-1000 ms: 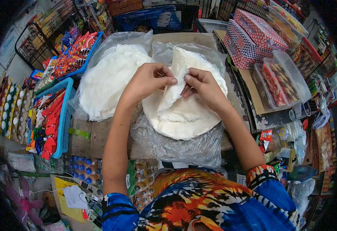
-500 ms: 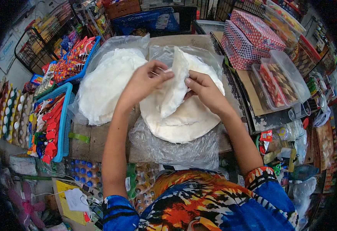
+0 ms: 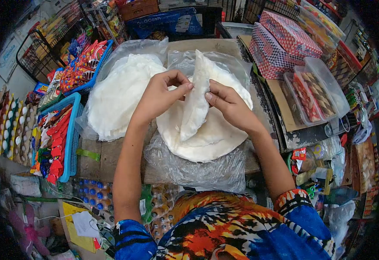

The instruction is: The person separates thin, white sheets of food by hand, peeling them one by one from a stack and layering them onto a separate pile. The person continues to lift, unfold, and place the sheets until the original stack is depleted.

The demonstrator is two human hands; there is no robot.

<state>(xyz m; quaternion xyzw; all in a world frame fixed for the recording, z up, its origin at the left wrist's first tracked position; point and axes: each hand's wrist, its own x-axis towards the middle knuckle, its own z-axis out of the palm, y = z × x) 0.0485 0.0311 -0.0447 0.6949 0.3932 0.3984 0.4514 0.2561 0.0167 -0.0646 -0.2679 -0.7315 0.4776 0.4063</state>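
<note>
Thin, round white sheets that look like spring roll wrappers lie in a stack (image 3: 215,147) on clear plastic in front of me. The upper part of one wrapper (image 3: 194,108) is lifted and folded upright, its lower end resting on the stack. My right hand (image 3: 228,104) pinches its right side between thumb and fingers. My left hand (image 3: 165,93) has thumb and forefinger pinched together at the lifted wrapper's left edge. A second stack of wrappers (image 3: 122,99) lies to the left, partly inside a clear plastic bag.
Crumpled clear plastic (image 3: 198,169) lies at the table's (image 3: 92,167) near edge. Blue baskets of packets (image 3: 71,147) and egg trays (image 3: 14,130) stand left. On the right are checkered boxes (image 3: 285,39) and a clear plastic container (image 3: 317,93). Bottles (image 3: 96,193) stand below the front edge.
The lifted wrapper has turned slightly and folded narrower, its lower end shifting toward me. My right hand has moved slightly left and down; my left hand stays almost in place.
</note>
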